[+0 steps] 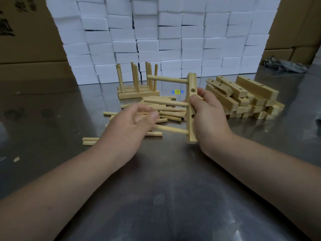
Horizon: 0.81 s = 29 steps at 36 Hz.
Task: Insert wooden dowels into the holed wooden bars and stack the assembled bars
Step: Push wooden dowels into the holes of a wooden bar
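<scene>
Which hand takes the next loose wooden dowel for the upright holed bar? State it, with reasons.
Left. The left hand hovers over the loose pale wooden dowels, while the right hand grips the holed wooden bar, which shows two empty holes.

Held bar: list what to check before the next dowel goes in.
1. Grip: right hand holds the bar upright: ok.
2. Free slots: two empty holes show: ok.
3. Fitted: three seated dowels point left: ok.
4. Fresh dowel in left hand: cannot tell, blurred.
5. Supply: loose dowels lie on the table near the left hand: ok.
</scene>
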{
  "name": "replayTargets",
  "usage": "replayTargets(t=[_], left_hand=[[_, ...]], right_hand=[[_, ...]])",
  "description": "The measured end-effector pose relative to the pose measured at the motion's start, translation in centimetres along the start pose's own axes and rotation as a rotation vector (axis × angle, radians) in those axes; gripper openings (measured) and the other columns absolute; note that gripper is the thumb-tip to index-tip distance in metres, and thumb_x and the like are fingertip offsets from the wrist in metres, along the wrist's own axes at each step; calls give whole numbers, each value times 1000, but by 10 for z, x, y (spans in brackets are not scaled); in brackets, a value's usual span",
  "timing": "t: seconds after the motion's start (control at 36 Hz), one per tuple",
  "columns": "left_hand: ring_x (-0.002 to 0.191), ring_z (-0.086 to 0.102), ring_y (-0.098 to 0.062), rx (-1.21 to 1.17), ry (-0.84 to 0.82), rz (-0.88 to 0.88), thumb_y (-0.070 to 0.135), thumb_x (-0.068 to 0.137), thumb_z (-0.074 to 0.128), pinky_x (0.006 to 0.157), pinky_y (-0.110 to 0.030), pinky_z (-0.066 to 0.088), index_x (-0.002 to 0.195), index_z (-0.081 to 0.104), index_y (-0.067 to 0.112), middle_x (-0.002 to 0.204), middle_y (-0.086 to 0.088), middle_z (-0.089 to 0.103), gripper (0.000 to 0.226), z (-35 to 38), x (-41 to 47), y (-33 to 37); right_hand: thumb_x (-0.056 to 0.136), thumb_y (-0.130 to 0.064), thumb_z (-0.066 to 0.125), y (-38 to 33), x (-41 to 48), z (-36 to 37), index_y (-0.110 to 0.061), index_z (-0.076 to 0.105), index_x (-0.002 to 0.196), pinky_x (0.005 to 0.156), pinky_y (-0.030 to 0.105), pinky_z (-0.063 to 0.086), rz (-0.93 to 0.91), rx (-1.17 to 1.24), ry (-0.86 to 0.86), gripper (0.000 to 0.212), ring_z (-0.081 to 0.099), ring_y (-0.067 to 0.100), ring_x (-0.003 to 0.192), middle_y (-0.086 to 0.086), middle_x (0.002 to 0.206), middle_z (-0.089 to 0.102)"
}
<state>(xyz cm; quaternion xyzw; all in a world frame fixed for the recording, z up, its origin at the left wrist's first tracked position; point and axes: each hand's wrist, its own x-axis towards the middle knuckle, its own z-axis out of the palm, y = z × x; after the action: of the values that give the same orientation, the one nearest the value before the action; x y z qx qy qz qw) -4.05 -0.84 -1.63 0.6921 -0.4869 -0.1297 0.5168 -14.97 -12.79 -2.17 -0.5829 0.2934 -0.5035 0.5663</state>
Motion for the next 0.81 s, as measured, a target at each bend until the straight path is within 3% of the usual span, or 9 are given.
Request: replayTargets(t=[0.11, 0.22, 0.33, 0.39, 0.47, 0.53, 0.58, 0.67, 0.81], left_hand=[[51, 44, -15, -148, 164, -73, 43, 90, 43, 58, -38, 39, 84, 53, 33, 61, 6, 56, 15, -1, 6, -4], [48, 44, -10, -187, 106, -28, 59, 82, 41, 49, -30, 37, 81, 57, 30, 64, 4, 57, 33, -2, 3, -4], [52, 51, 3, -50, 4, 12, 61, 69, 57, 55, -20, 39, 78, 61, 38, 68, 17, 64, 26, 2, 0, -3], [54, 52, 6, 13, -46, -14, 57, 64, 58, 58, -19, 39, 81, 60, 38, 73, 15, 65, 25, 4, 0, -3], [52, 53, 8, 15, -89, -13, 50, 61, 57, 50, -9, 39, 78, 61, 36, 64, 17, 65, 23, 5, -1, -3], [56, 55, 5, 30, -93, -10, 50, 61, 60, 51, -11, 41, 74, 64, 36, 72, 13, 67, 19, 5, -1, -5], [53, 53, 2, 36, -83, -15, 43, 69, 64, 49, -12, 39, 72, 66, 33, 67, 9, 66, 10, 7, 1, -9], [44, 46, 3, -7, 9, -25, 30, 79, 65, 49, -13, 38, 71, 63, 33, 54, 15, 58, 9, 8, 6, -14], [43, 51, 3, -172, 198, 16, 23, 86, 61, 42, -11, 39, 82, 56, 38, 60, 12, 62, 16, 0, 10, -10]], right_hand=[[96, -24, 47, 0, 6, -2, -27, 50, 106, 93, 47, 49, 95, 80, 16, 11, 62, 19, 90, 0, 99, 64], [97, -17, 47, -1, 6, 1, -23, 55, 91, 81, 45, 55, 144, 204, -26, 11, 62, 23, 79, 6, 88, 63], [95, -8, 49, -5, 0, 3, -9, 54, 92, 62, 32, 57, 197, 400, -101, 6, 65, 18, 63, 10, 81, 61], [95, -6, 49, -7, -2, 4, -6, 54, 88, 65, 34, 59, 187, 433, -131, 9, 65, 17, 65, 11, 80, 60], [95, -3, 48, -8, -5, 5, -5, 52, 87, 73, 37, 59, 180, 474, -156, 10, 66, 19, 69, 15, 86, 59], [94, -1, 47, -9, -6, 7, -5, 50, 90, 75, 38, 58, 203, 505, -158, 7, 66, 18, 70, 19, 97, 56], [94, 0, 46, -9, -7, 9, -5, 49, 91, 75, 38, 58, 231, 541, -164, 7, 66, 18, 72, 20, 99, 55], [94, 0, 47, -7, -6, 9, -6, 49, 88, 75, 33, 58, 230, 543, -165, 9, 66, 17, 75, 15, 89, 61], [89, -14, 60, -2, -1, 4, -11, 56, 90, 70, 23, 55, 204, 391, -139, 5, 70, 12, 77, 4, 86, 70]])
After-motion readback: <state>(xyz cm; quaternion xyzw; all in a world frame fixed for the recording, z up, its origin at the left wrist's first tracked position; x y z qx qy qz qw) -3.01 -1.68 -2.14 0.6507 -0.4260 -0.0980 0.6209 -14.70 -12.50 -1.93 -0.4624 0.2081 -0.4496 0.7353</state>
